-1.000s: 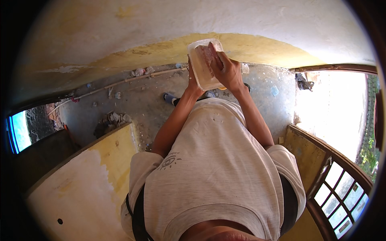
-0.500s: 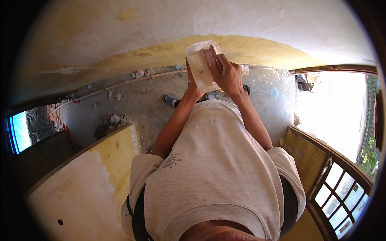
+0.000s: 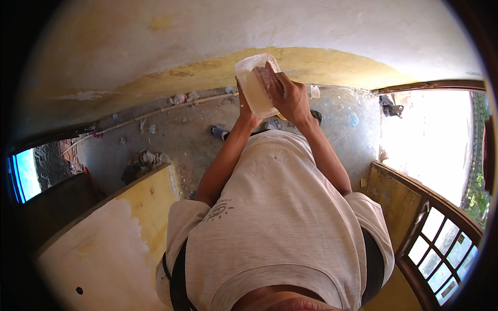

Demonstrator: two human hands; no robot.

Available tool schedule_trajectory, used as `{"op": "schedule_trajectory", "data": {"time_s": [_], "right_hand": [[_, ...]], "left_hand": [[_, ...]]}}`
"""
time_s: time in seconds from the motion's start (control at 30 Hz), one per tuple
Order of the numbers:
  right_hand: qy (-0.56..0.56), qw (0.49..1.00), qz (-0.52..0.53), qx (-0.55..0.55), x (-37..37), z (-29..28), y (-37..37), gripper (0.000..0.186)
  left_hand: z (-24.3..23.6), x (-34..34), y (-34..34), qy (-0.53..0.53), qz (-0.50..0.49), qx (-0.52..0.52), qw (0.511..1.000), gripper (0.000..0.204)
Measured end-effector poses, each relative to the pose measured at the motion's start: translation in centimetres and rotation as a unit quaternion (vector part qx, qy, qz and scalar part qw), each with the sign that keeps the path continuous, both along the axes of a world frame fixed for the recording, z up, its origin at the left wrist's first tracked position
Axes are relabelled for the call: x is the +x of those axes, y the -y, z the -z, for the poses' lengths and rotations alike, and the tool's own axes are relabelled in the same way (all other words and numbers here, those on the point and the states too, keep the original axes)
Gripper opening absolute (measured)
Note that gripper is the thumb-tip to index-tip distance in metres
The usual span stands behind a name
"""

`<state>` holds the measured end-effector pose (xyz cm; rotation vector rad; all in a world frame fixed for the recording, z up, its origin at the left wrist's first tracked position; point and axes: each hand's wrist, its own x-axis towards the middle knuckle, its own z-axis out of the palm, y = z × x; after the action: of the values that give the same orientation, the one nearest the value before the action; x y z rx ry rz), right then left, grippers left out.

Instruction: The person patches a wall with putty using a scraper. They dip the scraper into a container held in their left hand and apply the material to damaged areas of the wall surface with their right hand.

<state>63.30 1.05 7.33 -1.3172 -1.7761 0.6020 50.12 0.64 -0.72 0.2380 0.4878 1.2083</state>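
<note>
My left hand (image 3: 246,112) grips a clear plastic tub (image 3: 243,68) from its left side, with the fingers mostly hidden behind it. Pale, cloudy contents show inside the tub; whether they are liquid or paste I cannot tell. My right hand (image 3: 294,99) is closed on a pinkish-brown block (image 3: 263,78), its surface smeared whitish. The block is tilted over the tub's right half, its lower edge at the contents. Both hands are out in front of my chest, close to the wall.
A patchy white and yellow wall (image 3: 332,65) rises ahead. Along its foot a long pole (image 3: 171,107) lies on the grey floor (image 3: 192,137) among scraps of litter. Rubble (image 3: 148,161) is heaped near a low wall (image 3: 114,220) at left. A bright doorway (image 3: 425,140) opens at right.
The tub has shifted slightly left. The block in my right hand has also moved a little left and tilted differently over the tub. Both hands keep their hold.
</note>
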Motion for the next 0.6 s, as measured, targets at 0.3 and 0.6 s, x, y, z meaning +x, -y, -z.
{"op": "schedule_trajectory", "data": {"time_s": [0.3,0.6], "right_hand": [[0.019,1.0,0.01,0.01,0.0,1.5,-0.5,0.014],[0.008,1.0,0.003,0.003,-0.5,0.5,0.1,0.016]], "left_hand": [[2.1,-0.3,0.3,-0.015,0.002,-0.001,1.0,0.063],[2.3,-0.1,0.8,-0.043,-0.01,-0.038,0.998,0.065]]}}
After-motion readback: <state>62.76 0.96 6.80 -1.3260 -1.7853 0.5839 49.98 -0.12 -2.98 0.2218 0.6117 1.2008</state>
